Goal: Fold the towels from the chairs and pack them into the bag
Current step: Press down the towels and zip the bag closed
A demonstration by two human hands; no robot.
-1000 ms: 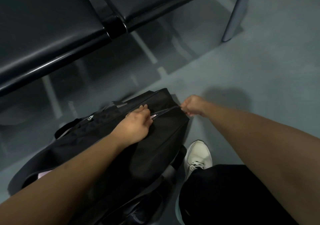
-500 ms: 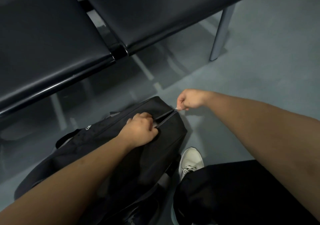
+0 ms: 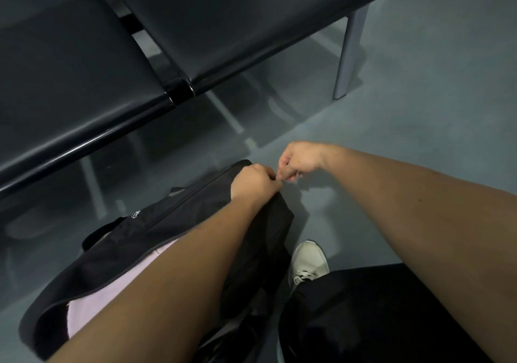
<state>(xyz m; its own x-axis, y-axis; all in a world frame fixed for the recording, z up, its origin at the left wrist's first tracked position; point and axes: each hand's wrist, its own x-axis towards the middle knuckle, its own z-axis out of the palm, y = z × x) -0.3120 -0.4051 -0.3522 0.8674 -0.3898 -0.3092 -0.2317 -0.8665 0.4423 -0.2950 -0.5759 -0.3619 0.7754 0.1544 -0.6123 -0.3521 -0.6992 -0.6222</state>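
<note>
A white sneaker point(image 3: 307, 262) with dark laces stands on the grey-blue floor point(image 3: 433, 110), below the right hand point(image 3: 300, 159) and nearer the wearer. A black trouser leg point(image 3: 377, 315) covers its heel, lower still and to the right. Pale stripes point(image 3: 226, 113) cross the floor up and left of the left hand point(image 3: 253, 182).

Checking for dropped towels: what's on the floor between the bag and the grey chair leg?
Head view: only bare floor between bag and chair leg.
</note>
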